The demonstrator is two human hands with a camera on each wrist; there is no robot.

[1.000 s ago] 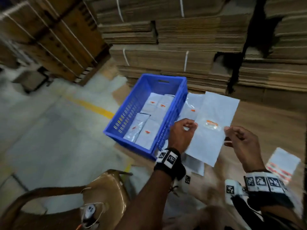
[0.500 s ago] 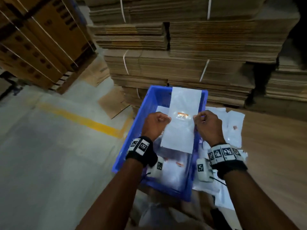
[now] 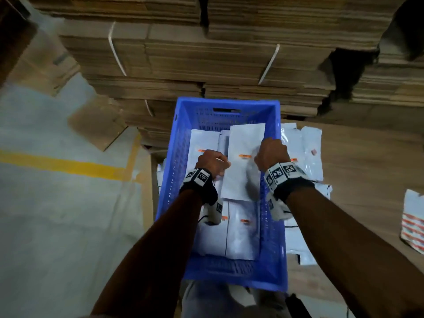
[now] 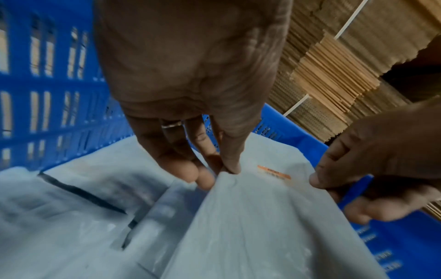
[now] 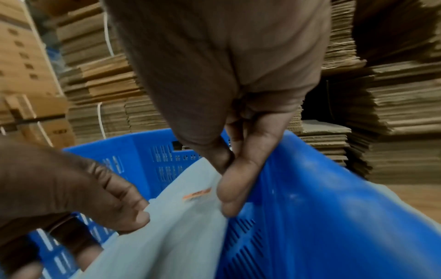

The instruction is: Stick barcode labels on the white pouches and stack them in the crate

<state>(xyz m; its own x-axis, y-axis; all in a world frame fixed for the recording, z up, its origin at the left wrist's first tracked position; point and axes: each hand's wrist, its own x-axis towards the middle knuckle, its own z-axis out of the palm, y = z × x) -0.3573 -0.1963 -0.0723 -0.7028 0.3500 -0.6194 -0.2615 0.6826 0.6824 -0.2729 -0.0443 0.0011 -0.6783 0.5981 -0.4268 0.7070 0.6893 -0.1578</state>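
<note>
A white pouch [image 3: 243, 143] with an orange barcode label [image 3: 244, 156] hangs inside the blue crate [image 3: 174, 171], held flat by both hands. My left hand [image 3: 212, 162] pinches its left edge; the thumb and fingers of the left hand [image 4: 214, 175] show closed on the pouch [image 4: 250, 217] in the left wrist view. My right hand [image 3: 270, 154] pinches the right edge, close to the crate wall [image 5: 322, 198], and the right hand [image 5: 226, 186] grips the pouch [image 5: 171, 226] beside its label [image 5: 197, 194]. Several labelled pouches [image 3: 241, 235] lie stacked on the crate floor.
More white pouches [image 3: 309, 152] lie on the cardboard to the right of the crate. A sheet of labels [image 3: 413, 221] lies at the far right. Strapped stacks of flat cardboard [image 3: 206, 65] rise just behind the crate. Grey floor with a yellow line [image 3: 57, 165] is at the left.
Both hands carried the pouch from over the cardboard at the right to over the crate, then lowered it inside. The view has swung down over the crate.
</note>
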